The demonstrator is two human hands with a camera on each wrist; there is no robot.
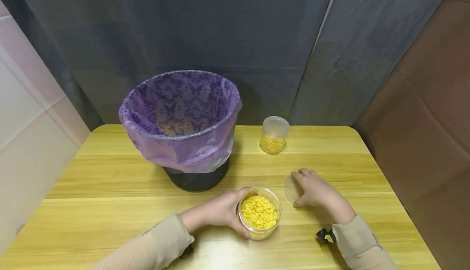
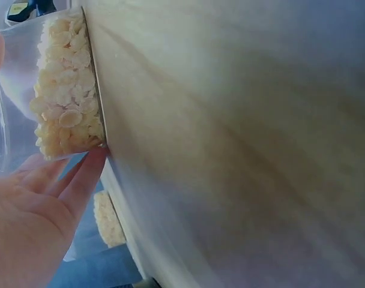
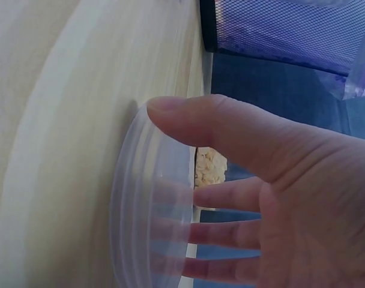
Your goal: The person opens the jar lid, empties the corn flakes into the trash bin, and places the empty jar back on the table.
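My left hand (image 1: 222, 209) holds a clear round jar (image 1: 261, 234) from its left side, thumb in front and fingers behind. The jar stands upright and uncovered, with yellow flakes (image 1: 259, 212) inside. In the left wrist view, the flakes (image 2: 68, 90) show through the clear wall and my fingertips reach the jar's base. To the right, my right hand (image 1: 316, 190) grips a translucent round lid (image 1: 291, 188) by its edge, low over the table. The right wrist view has my thumb on the rim of the lid (image 3: 152, 204) and the fingers seen partly through it.
A second jar (image 1: 274, 135) of yellow flakes, with its lid on, stands farther back on the wooden table (image 1: 110, 221). Behind my left hand is a black mesh bin (image 1: 198, 180) lined with a purple patterned bag (image 1: 191, 156). Grey cloth (image 1: 183, 25) hangs behind the table.
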